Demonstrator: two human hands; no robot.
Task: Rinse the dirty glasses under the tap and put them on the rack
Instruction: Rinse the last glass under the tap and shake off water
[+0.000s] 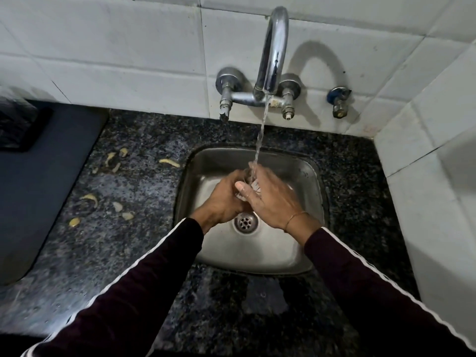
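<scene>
A clear glass (247, 182) with a white pattern is held over the steel sink (304, 243), mostly hidden between my hands. My left hand (223, 199) grips it from the left, fingers curled round it. My right hand (270, 199) lies against its right side with the fingers fairly straight and the thumb across the front. Water runs from the chrome tap (274, 47) in a thin stream (261, 135) onto the glass and my right fingers. No rack is in view.
Dark speckled granite counter (134, 228) surrounds the sink, with several yellow food scraps (90, 198) on its left part. A dark flat appliance (38, 181) fills the left edge. White tiled walls stand behind and to the right. The drain (245, 222) sits below my hands.
</scene>
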